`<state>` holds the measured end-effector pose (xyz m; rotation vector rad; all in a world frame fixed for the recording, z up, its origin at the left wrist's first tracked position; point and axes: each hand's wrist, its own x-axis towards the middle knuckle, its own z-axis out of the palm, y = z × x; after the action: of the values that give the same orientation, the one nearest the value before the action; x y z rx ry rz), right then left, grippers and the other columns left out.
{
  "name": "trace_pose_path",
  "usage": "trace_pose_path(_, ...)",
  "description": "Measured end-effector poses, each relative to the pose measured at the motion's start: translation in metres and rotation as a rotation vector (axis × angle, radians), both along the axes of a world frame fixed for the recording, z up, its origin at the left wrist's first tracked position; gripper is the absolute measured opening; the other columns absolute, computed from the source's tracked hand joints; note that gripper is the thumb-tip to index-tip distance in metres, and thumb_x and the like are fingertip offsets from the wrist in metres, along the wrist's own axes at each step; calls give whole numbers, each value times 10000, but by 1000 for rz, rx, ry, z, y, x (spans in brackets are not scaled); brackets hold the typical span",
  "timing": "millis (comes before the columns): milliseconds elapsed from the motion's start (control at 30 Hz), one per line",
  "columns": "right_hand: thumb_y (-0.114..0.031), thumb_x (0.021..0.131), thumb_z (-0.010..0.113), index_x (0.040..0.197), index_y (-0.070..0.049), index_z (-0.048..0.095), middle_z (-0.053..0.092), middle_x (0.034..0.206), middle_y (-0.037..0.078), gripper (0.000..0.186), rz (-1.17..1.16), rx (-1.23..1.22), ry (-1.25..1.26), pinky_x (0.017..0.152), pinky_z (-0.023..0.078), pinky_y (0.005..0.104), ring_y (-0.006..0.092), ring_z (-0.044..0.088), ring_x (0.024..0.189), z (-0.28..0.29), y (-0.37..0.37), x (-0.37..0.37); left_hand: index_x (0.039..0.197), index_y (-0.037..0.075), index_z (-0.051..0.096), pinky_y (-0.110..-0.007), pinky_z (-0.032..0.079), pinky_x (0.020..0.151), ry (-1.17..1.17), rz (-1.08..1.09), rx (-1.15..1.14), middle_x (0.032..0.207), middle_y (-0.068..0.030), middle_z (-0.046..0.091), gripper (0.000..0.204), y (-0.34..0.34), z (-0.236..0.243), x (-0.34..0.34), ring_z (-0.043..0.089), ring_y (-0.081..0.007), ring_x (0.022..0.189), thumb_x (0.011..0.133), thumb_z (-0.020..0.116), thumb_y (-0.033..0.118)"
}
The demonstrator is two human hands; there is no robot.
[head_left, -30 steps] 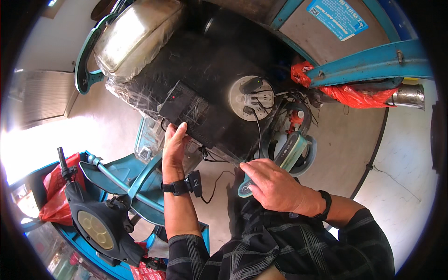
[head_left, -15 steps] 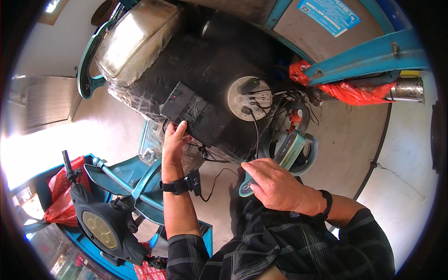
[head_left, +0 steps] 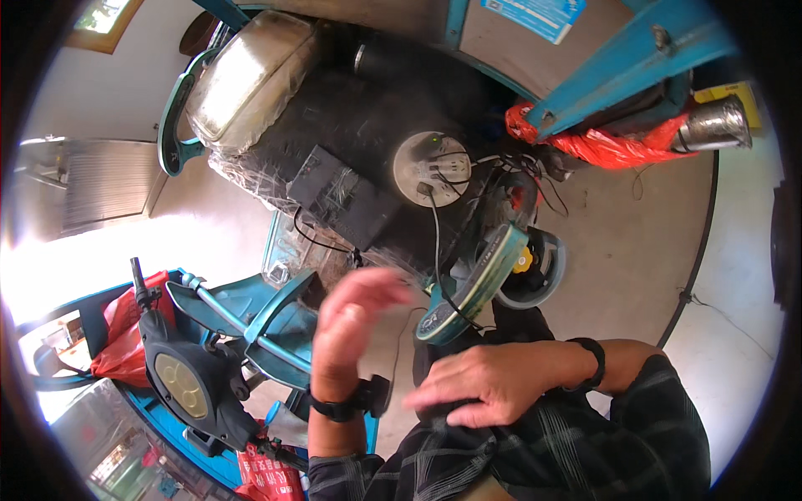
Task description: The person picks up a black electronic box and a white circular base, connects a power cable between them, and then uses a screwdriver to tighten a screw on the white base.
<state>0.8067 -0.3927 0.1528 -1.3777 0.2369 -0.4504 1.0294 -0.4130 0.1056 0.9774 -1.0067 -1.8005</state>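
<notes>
My left hand (head_left: 357,319) is in the air, blurred by motion, its fingers stretched loosely to the right with nothing seen in them. Beyond it lies a flat black box (head_left: 338,196) with a cable, on a dark, plastic-edged surface (head_left: 326,108). My right hand (head_left: 484,386) hovers close in front of my body, fingers extended and thumb apart, holding nothing. Just ahead of that hand is a worn teal armrest (head_left: 474,288), with a black cable across it. This cable leads from a round white power strip (head_left: 432,169) with several plugs.
A plastic-wrapped padded seat (head_left: 251,79) and another teal armrest (head_left: 173,117) are at the far left. A grey bucket (head_left: 551,280) stands on the floor to the right. Red plastic (head_left: 618,149) wraps the blue metal frame. A scooter's handlebar (head_left: 180,384) occupies the near left.
My left hand has come away from the black box, moving nearer and right. My right hand has drawn back toward my body from the near armrest. The view has shifted slightly.
</notes>
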Motion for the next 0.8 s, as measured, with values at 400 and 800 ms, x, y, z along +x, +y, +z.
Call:
trace_pose_path(400, -63, 833, 620, 1301, 3, 509, 671, 1029, 144, 485, 381, 297, -437, 845, 511, 331, 229, 649, 955, 23, 51, -54, 1497, 25, 202, -357, 201, 1094, 486, -853, 519, 1376, -149, 343, 980, 46, 55, -199, 326, -254, 1288, 805, 568, 614)
trace_pose_path(800, -51, 869, 623, 1337, -8, 468, 653, 1074, 124, 494, 353, 369, -502, 865, 511, 313, 203, 636, 986, 3, 58, -168, 1453, 38, 340, -304, 318, 1019, 154, -558, 463, 1200, -109, 508, 767, 67, 44, -268, 450, -197, 1165, 828, 614, 387)
